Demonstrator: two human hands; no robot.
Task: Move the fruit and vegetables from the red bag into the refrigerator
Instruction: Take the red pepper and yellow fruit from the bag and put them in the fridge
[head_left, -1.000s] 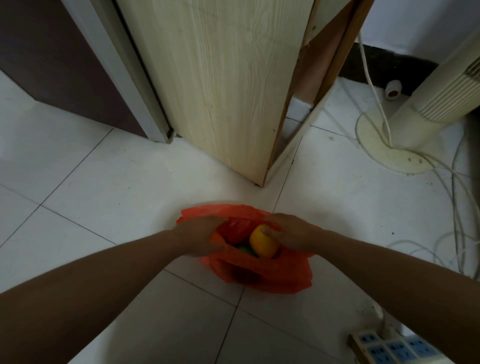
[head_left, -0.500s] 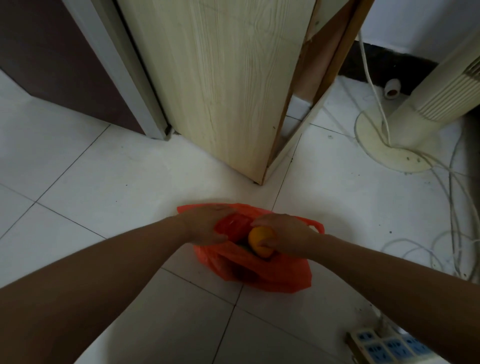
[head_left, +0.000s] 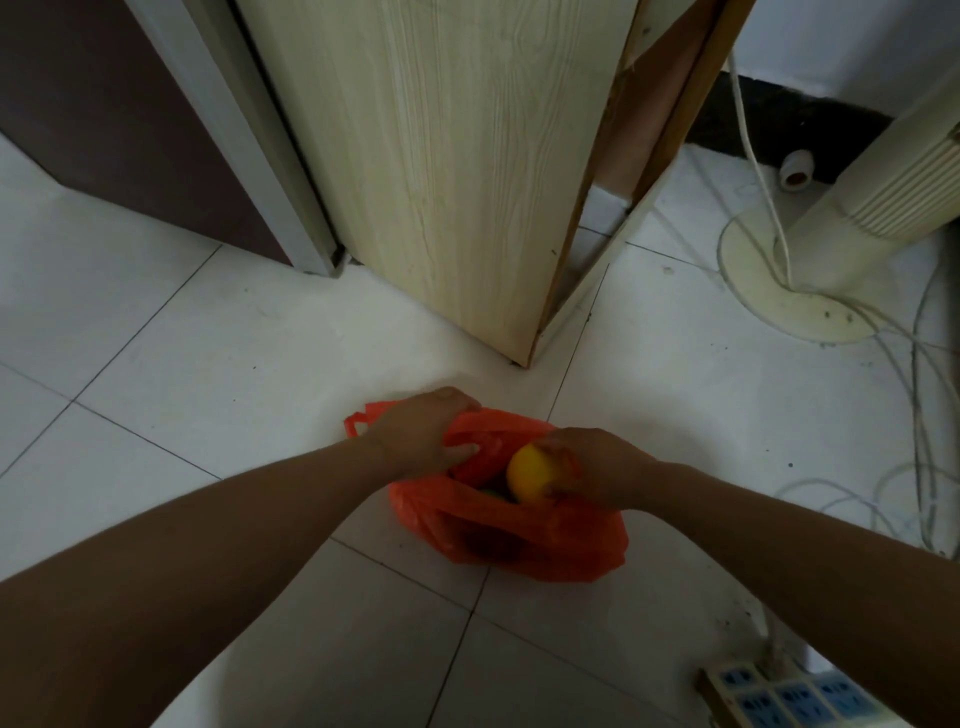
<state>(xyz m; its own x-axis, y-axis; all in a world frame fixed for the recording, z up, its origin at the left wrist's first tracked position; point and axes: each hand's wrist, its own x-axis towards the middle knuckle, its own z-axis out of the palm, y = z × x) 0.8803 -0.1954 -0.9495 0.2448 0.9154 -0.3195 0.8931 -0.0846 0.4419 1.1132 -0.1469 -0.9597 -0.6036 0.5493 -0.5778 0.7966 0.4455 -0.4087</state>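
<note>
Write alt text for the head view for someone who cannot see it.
A person's right hand grips an orange fruit at the mouth of a red bag on a tiled floor; the left hand holds the bag's rim. A wooden cabinet stands behind.

Wooden cabinet (head_left: 441, 156); fan base (head_left: 810, 317); power strip (head_left: 779, 696).

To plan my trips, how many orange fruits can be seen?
1: the orange fruit in the right hand, at the mouth of the red bag. Others may be hidden inside.
</note>
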